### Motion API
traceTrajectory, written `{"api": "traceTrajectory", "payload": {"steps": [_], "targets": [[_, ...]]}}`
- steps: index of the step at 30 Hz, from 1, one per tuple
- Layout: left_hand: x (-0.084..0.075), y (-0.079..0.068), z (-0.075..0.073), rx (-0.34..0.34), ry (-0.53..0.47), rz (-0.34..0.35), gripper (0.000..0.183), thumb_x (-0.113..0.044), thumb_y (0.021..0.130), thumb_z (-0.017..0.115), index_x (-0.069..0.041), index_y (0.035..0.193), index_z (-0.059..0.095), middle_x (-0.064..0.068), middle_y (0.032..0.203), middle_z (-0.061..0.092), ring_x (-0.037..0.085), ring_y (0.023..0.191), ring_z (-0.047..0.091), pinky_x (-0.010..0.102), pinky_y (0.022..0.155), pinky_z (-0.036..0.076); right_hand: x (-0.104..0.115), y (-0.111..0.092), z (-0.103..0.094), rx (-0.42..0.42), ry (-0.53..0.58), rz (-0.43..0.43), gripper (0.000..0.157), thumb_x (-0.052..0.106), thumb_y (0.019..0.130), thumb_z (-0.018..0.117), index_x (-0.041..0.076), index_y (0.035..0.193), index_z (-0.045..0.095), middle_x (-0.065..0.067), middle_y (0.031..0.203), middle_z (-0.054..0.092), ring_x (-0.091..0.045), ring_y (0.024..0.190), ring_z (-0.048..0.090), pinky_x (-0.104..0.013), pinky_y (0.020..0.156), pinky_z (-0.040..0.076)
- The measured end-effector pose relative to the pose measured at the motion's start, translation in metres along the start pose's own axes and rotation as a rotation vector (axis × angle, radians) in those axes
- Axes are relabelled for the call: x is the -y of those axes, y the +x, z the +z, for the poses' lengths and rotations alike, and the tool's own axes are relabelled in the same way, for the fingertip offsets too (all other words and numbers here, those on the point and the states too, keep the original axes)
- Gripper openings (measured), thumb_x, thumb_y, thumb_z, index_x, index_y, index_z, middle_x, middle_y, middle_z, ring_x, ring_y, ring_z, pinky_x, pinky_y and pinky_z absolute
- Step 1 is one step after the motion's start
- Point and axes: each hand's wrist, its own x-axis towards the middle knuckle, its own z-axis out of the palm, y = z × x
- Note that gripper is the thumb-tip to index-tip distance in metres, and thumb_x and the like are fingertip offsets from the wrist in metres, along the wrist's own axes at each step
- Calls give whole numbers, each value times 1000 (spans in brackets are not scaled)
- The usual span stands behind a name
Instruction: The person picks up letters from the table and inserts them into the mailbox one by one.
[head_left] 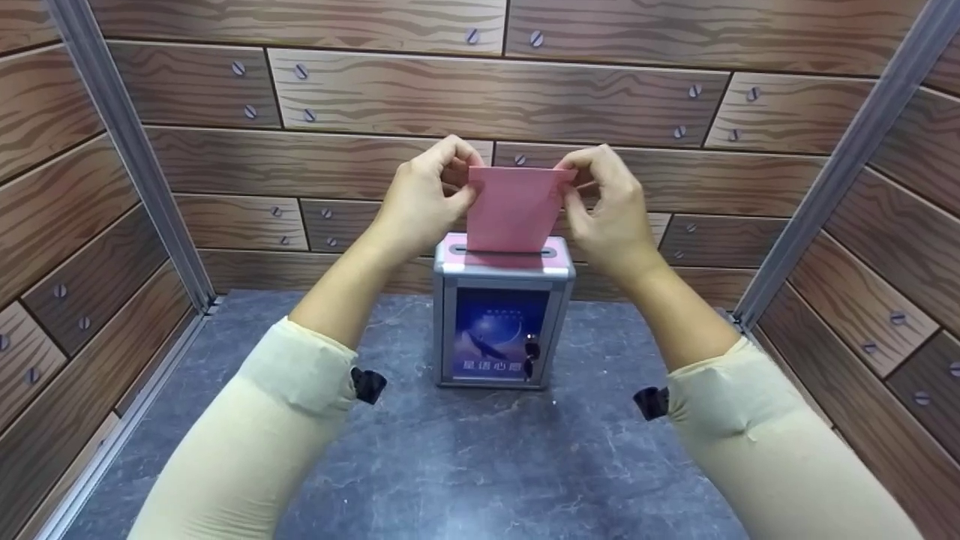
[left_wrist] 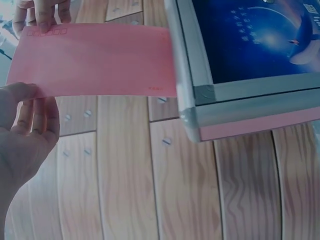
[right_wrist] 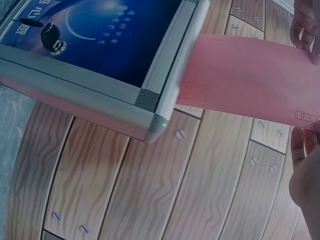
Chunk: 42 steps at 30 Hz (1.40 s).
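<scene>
A pink envelope [head_left: 514,210] stands upright over the slot in the top of a box [head_left: 495,322] with a silver frame and a blue printed front. Its lower edge meets the slot; whether any of it is inside I cannot tell. My left hand [head_left: 427,191] pinches the envelope's upper left corner between thumb and fingers. At the upper right corner my right hand [head_left: 611,206] pinches it the same way. Printed red squares show near the gripped end in the left wrist view, where the envelope [left_wrist: 100,60] reaches to the box's top edge. Keys [right_wrist: 50,37] hang from the box's front lock.
The box stands on a dark grey marbled tabletop [head_left: 465,465]. Behind it rises a wall [head_left: 480,97] printed with wooden planks and screws. Metal posts [head_left: 135,150] mark the corners at left and right. Each sleeve carries a small black wrist camera [head_left: 369,385].
</scene>
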Motion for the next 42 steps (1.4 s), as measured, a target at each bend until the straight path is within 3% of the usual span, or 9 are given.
{"api": "traceTrajectory", "payload": {"steps": [4, 9, 12, 17, 24, 31, 37, 42], "targets": [[12, 3, 3, 14, 5, -27, 13, -3, 101, 70, -7, 113, 66, 12, 113, 79, 22, 103, 78, 34, 93, 64, -9, 1, 5, 33, 27, 125, 18, -13, 95, 62, -6, 111, 67, -8, 101, 67, -12, 91, 64, -18, 82, 56], [34, 6, 12, 36, -65, -53, 12, -2, 101, 71, -4, 113, 67, 16, 111, 79, 20, 100, 77, 30, 90, 62, -27, 0, 8, 58, 212, 350, 16, -13, 95, 65, -6, 109, 67, 7, 86, 67, -4, 75, 61, -17, 71, 54], [46, 5, 18, 36, -118, -87, 12, -3, 101, 71, -4, 113, 67, 14, 106, 79, 15, 92, 72, 25, 83, 59, -38, -3, 10, 65, 289, 419, 15, -12, 95, 67, -3, 107, 69, 9, 84, 69, -2, 75, 64, -17, 71, 55], [61, 2, 28, 23, -148, -138, 13, -8, 103, 72, -6, 116, 68, 7, 100, 76, 10, 84, 63, 23, 78, 52, -50, -10, 19, 52, 347, 457, 18, -12, 93, 68, 1, 106, 70, 8, 85, 71, -4, 76, 65, -18, 73, 57], [81, -1, 41, 24, -85, -146, 17, -9, 102, 72, -6, 118, 69, 5, 97, 75, 9, 83, 60, 25, 80, 48, -70, -27, 34, 37, 381, 534, 19, -13, 95, 65, 1, 107, 68, 6, 87, 73, -8, 80, 69, -23, 78, 63], [105, -6, 50, 13, -87, -194, 16, -7, 101, 73, -6, 116, 69, -5, 88, 65, 9, 82, 57, 24, 79, 46, -83, -40, 47, 51, 336, 550, 17, -11, 94, 68, -5, 109, 68, 6, 85, 70, -5, 77, 66, -18, 73, 56], [110, -7, 56, 5, -116, -235, 13, -7, 102, 72, -7, 115, 68, -2, 93, 70, 9, 83, 59, 20, 72, 51, -85, -45, 53, 31, 327, 550, 11, -6, 98, 71, -3, 108, 68, 5, 84, 69, -5, 76, 64, -17, 72, 54], [110, -8, 63, 9, -72, -241, 18, -6, 104, 69, -8, 121, 64, 8, 106, 76, 14, 92, 68, 24, 79, 55, -86, -47, 56, 31, 265, 555, 11, -4, 99, 71, -3, 109, 69, 6, 82, 65, -4, 74, 58, -16, 69, 49]]}}
